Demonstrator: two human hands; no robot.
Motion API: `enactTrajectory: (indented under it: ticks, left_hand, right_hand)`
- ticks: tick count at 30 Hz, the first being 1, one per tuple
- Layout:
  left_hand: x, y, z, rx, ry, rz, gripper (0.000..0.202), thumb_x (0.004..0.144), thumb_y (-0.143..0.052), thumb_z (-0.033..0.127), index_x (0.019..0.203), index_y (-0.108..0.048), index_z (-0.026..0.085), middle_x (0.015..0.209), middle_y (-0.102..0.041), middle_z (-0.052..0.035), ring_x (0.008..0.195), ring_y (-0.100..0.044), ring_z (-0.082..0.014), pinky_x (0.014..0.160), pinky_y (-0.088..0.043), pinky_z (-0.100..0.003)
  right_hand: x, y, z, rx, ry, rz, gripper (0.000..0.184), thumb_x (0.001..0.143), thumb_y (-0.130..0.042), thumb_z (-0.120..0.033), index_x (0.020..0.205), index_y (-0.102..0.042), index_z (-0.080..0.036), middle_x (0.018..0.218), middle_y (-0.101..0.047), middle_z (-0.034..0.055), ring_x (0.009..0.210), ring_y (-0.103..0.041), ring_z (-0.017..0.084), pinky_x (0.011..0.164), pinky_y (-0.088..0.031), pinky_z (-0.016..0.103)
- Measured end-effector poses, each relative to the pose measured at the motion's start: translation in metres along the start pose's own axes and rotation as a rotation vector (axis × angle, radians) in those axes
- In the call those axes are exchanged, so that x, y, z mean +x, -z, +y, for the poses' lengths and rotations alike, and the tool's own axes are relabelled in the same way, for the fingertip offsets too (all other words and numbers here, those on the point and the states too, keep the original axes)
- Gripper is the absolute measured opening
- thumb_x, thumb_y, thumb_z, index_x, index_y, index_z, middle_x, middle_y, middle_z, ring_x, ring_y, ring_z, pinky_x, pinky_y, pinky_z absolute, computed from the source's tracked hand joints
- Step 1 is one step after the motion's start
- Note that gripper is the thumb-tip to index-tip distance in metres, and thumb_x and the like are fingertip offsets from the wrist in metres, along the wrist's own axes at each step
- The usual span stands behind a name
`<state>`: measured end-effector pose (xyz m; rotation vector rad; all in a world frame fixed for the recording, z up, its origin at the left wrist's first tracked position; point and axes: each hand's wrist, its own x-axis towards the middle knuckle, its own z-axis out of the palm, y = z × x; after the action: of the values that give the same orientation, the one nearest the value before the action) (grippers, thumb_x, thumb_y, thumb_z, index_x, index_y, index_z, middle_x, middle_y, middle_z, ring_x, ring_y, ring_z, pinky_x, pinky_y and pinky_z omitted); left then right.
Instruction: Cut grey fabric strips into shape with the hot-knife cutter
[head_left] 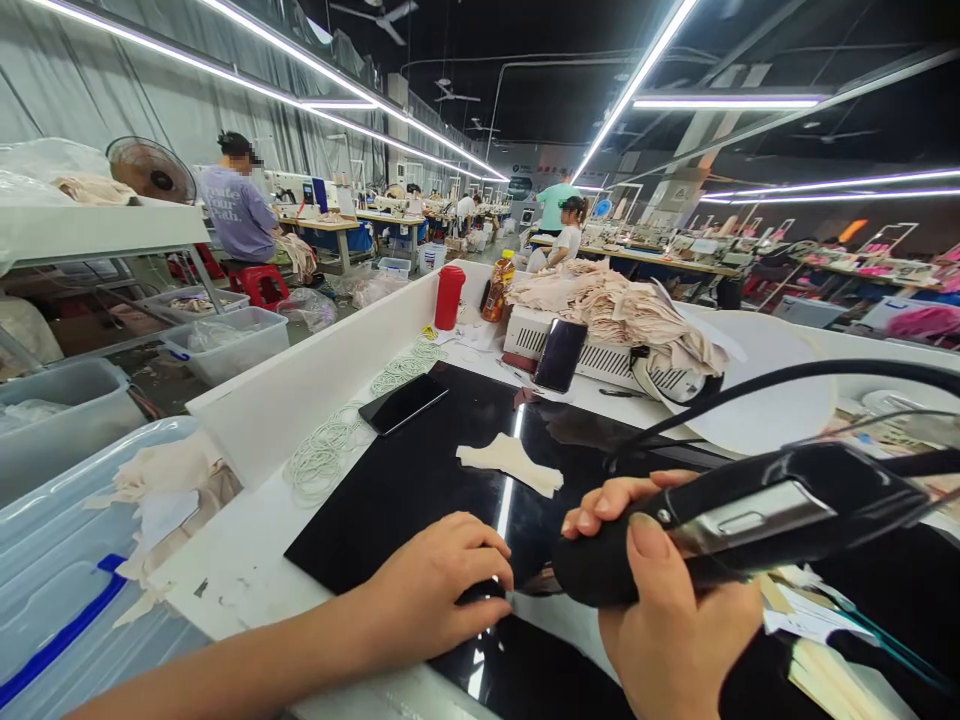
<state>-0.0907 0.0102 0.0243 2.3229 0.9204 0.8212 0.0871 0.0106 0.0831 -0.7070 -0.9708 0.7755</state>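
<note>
My right hand (675, 600) is wrapped round the thick black handle of a corded handheld tool (757, 520) with a silver plate on its side. A bit of shiny metal shows below the tool's front end. Left of it, my left hand (442, 570) rests low over a glossy black board (375, 500), its fingers and thumb curled round something dark and shiny that I cannot make out. Beyond both hands a cream, curved fabric piece (514, 462) lies flat on the board, touched by neither hand.
A black phone (403, 403) lies at the board's far left, near coiled pale-green cord (326, 450). Behind stand a propped phone (561, 355), a red cup (450, 298), a bottle (499, 285) and a heap of beige fabric (607, 305). The tool's cable (780, 380) arches at right.
</note>
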Motion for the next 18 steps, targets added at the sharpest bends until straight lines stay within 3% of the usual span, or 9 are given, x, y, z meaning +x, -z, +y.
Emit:
enactTrajectory:
  ticks: [5, 8, 18]
  left_hand:
    - [-0.010, -0.001, 0.000, 0.193, -0.124, -0.057, 0.020, 0.097, -0.070, 0.026, 0.117, -0.072, 0.025, 0.121, -0.066, -0.0058, 0.109, -0.064, -0.0220, 0.108, -0.047, -0.043]
    - [-0.014, -0.002, 0.000, 0.260, -0.175, -0.046, 0.020, 0.099, -0.067, 0.029, 0.118, -0.072, 0.026, 0.122, -0.067, -0.0060, 0.109, -0.065, -0.0225, 0.112, -0.045, -0.047]
    - [-0.019, -0.005, 0.001, 0.278, -0.158, -0.036, 0.018, 0.100, -0.067, 0.026, 0.117, -0.071, 0.024, 0.126, -0.069, -0.0055, 0.112, -0.067, -0.0228, 0.113, -0.046, -0.049]
  right_hand:
    - [0.002, 0.002, -0.001, -0.011, 0.009, 0.009, 0.029, 0.086, -0.079, -0.031, 0.108, -0.060, -0.027, 0.077, -0.064, -0.0042, 0.066, -0.062, 0.016, 0.061, -0.058, 0.031]
    - [-0.001, 0.002, 0.002, -0.015, 0.006, -0.011, 0.030, 0.087, -0.078, -0.031, 0.110, -0.060, -0.028, 0.078, -0.063, -0.0041, 0.067, -0.063, 0.016, 0.063, -0.058, 0.032]
    - [-0.007, -0.002, 0.002, -0.005, 0.007, -0.057, 0.027, 0.089, -0.076, -0.029, 0.110, -0.060, -0.028, 0.080, -0.064, -0.0035, 0.069, -0.063, 0.016, 0.065, -0.058, 0.032]
